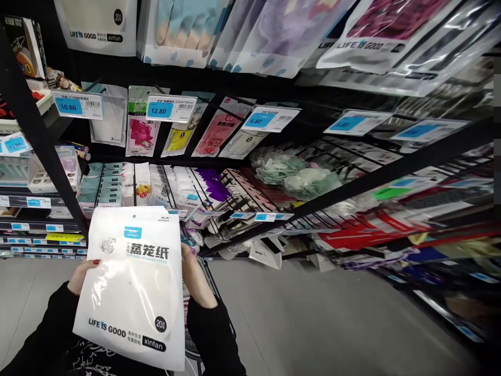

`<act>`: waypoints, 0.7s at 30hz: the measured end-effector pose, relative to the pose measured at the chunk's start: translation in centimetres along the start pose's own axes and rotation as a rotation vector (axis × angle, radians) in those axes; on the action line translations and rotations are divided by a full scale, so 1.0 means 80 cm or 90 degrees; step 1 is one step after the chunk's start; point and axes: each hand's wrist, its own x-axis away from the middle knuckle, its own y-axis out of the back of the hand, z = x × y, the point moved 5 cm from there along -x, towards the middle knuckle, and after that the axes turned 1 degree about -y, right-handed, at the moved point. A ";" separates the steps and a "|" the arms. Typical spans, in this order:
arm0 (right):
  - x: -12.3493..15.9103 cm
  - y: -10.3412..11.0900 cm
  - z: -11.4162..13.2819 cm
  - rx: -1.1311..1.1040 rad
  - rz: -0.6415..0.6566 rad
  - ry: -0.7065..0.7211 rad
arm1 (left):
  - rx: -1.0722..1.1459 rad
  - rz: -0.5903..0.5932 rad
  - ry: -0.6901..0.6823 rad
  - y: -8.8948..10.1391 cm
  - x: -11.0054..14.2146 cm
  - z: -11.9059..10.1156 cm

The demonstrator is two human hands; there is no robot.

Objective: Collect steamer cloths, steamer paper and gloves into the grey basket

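A stack of white packs of disposable steamer paper [131, 292] is held upright in front of me, front face toward the camera. My left hand [83, 274] grips its left edge, the thumb lying over the front. On the opposite side, my right hand [195, 277] is closed on the right edge, its fingers mostly hidden behind the packs. At least one more pack shows behind the front one along the top.
Hanging packets, including a pink glove packet [141, 125], fill the black rack ahead. Price tags [171, 108] stick out from the hooks. Mesh bath puffs [309, 177] hang to the right. A dark wire cart [213, 284] stands beside my right arm, above grey floor [313, 313].
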 end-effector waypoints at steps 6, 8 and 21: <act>0.015 -0.003 -0.016 0.151 -0.018 -0.051 | -0.016 0.001 0.010 -0.009 0.013 0.004; 0.017 -0.006 -0.018 0.138 -0.022 -0.080 | -0.022 -0.011 0.016 -0.006 0.016 0.005; 0.053 -0.003 -0.009 0.143 -0.192 0.009 | -0.011 0.001 0.040 0.012 0.023 0.006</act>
